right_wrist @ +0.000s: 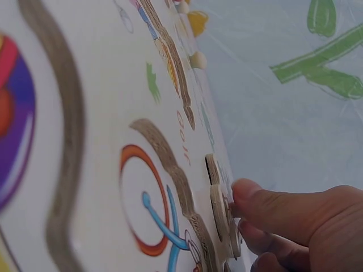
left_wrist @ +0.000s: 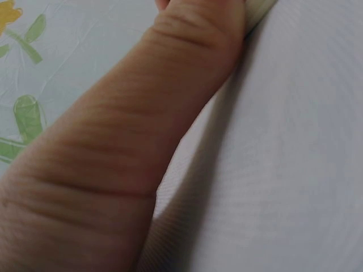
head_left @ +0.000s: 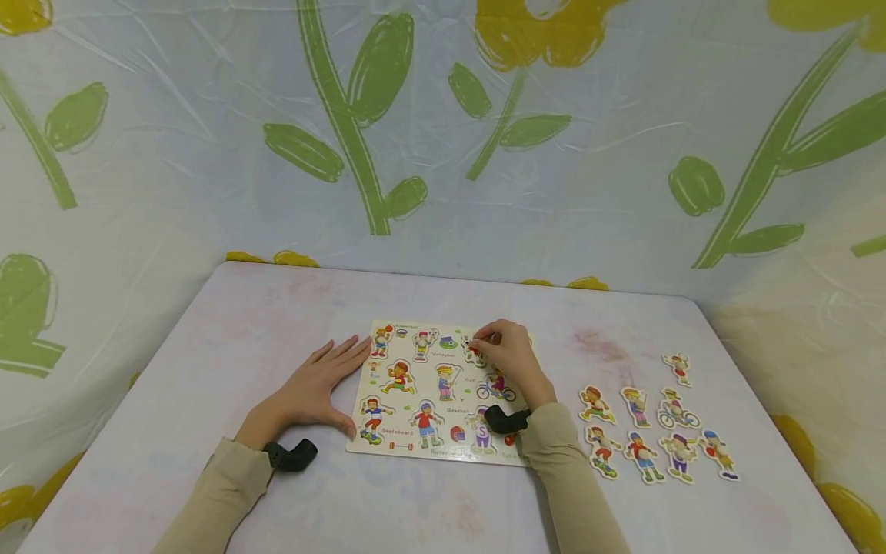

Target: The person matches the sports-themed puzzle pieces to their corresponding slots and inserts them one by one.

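A wooden puzzle board (head_left: 408, 400) printed with children at sports lies on the table. My left hand (head_left: 314, 392) rests at its left edge, fingers spread and straight, with the thumb by the lower left corner. In the left wrist view, mostly the side of that hand (left_wrist: 130, 113) shows. At the board's upper right, my right hand (head_left: 511, 358) pinches a soccer-player puzzle piece (head_left: 472, 355). The right wrist view shows the thumb and fingers of the right hand (right_wrist: 300, 226) at this piece (right_wrist: 218, 207), which stands slightly proud of the board; whether it is seated cannot be told.
Several loose puzzle pieces lie right of the board, among them a cyclist (head_left: 678, 412), a runner (head_left: 597, 405) and a skateboarder (head_left: 604, 452). Pieces with small knobs, such as a volleyball player (head_left: 423, 345), sit in the top row. A flowered cloth (head_left: 443, 223) hangs behind the table.
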{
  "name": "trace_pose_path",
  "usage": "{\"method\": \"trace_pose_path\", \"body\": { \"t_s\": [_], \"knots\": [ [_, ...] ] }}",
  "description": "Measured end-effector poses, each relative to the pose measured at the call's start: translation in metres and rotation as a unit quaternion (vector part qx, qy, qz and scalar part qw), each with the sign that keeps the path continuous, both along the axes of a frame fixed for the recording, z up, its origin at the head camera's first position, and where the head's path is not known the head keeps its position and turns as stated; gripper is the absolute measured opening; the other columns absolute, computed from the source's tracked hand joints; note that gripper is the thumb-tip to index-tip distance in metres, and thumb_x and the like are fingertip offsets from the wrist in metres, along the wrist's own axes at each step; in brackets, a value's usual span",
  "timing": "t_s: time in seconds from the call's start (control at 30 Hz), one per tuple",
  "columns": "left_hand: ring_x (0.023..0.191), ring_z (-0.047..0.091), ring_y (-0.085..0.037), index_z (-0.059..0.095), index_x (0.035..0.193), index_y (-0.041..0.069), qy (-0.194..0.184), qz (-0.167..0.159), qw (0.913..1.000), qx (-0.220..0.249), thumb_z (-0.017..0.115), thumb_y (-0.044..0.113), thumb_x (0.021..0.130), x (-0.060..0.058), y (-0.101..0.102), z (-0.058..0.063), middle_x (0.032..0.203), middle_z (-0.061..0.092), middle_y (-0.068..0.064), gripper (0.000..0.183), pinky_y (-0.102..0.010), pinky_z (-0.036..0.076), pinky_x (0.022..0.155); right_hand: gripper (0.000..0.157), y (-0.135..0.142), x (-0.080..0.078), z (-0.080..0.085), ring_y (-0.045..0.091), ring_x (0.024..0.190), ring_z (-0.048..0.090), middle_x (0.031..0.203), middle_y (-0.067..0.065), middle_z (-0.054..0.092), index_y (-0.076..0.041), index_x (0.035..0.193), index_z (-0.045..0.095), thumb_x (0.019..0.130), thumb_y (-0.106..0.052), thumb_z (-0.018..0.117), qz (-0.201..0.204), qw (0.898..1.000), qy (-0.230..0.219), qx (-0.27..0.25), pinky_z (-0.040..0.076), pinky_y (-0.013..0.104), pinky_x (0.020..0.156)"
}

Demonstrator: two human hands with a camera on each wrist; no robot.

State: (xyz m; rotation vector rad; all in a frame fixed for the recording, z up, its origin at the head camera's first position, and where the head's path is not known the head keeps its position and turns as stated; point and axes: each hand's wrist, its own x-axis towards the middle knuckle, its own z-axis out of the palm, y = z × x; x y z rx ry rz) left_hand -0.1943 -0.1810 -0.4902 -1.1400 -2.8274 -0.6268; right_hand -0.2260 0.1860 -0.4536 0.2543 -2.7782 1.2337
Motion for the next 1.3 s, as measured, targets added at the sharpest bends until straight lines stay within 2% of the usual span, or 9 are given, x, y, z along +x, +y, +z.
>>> {"method": "trace_pose_path", "body": {
  "t_s": [0.27,0.8,1.13,1.3],
  "knots": [
    [0.151,0.014,-0.028,0.024,0.158,0.010,-0.009,0.004,0.9999,-0.003,0.065,0.091,0.053,0.000,0.000,0.000,0.165,0.018,-0.002,0.139,-0.052,0.010,0.120,0.010,0.000,0.001,0.000,0.019,0.064,0.055,0.083,0.007,0.064,-0.005,0.091,0.073,0.088,-0.013,0.077,0.001,1.000,-0.008,-0.007,0.048,0.032,0.059],
    [0.151,0.016,-0.030,0.025,0.158,0.009,-0.003,0.002,1.0000,-0.003,0.066,0.090,0.053,0.001,0.000,0.001,0.165,0.020,-0.004,0.139,-0.054,0.012,0.119,0.011,0.003,0.000,-0.006,0.017,0.071,0.059,0.087,0.005,0.066,-0.007,0.095,0.073,0.089,-0.016,0.076,0.009,1.000,-0.006,-0.023,0.051,0.032,0.065],
    [0.151,0.014,-0.028,0.024,0.158,0.010,-0.010,0.004,0.9999,-0.006,0.064,0.091,0.054,0.001,0.001,0.002,0.165,0.019,-0.002,0.138,-0.053,0.010,0.120,0.016,0.009,-0.002,-0.004,0.019,0.077,0.061,0.089,0.006,0.068,-0.007,0.100,0.074,0.095,-0.021,0.069,0.000,0.999,-0.005,-0.041,0.051,0.036,0.072],
    [0.151,0.014,-0.028,0.024,0.158,0.010,-0.014,0.005,0.9998,-0.009,0.063,0.091,0.054,0.001,0.001,0.003,0.165,0.019,-0.002,0.138,-0.053,0.009,0.120,0.017,0.015,-0.002,-0.001,0.020,0.080,0.063,0.091,0.006,0.069,-0.008,0.101,0.074,0.097,-0.023,0.067,-0.006,0.999,-0.011,-0.031,0.051,0.037,0.075]
  ]
}}
